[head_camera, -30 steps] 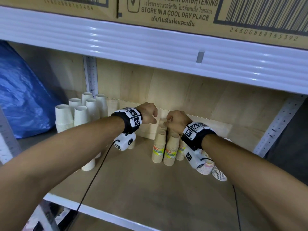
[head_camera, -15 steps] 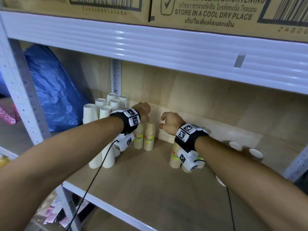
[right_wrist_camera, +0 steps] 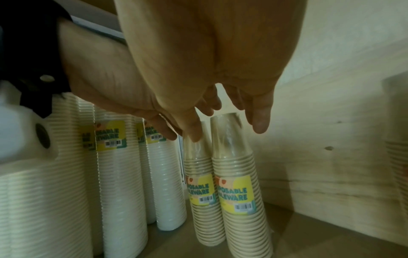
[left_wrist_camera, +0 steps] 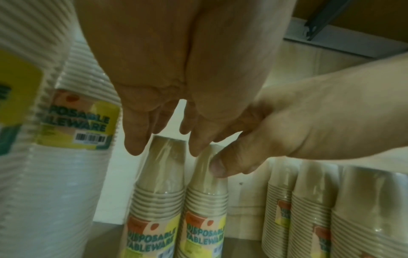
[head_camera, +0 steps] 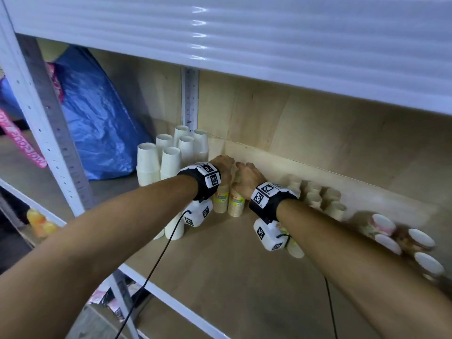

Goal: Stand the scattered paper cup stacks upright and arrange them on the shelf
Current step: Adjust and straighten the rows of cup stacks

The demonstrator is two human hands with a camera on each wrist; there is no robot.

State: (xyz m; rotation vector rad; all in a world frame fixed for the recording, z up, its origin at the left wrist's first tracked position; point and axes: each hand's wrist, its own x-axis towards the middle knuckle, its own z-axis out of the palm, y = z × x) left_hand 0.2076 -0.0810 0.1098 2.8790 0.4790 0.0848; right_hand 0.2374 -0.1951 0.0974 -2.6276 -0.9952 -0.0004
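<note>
Head view: white stacks (head_camera: 171, 155) are stood, toppled stacks (head_camera: 401, 238) not yet; brown stack (head_camera: 236, 201) is pinched by right grip (head_camera: 247, 177), left grip (head_camera: 221, 165) wide.

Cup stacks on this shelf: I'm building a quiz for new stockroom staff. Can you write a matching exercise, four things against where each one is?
Things
1. white cup stacks
2. brown cup stacks with yellow labels
3. blue bag
4. pink-patterned cups

Places
A. far right of the shelf, blurred
B. in the next bay to the left
C. back left corner, upright
D. just right of the white ones, tops touched by the left hand and right hand

Pairs: 1-C, 2-D, 3-B, 4-A
</note>
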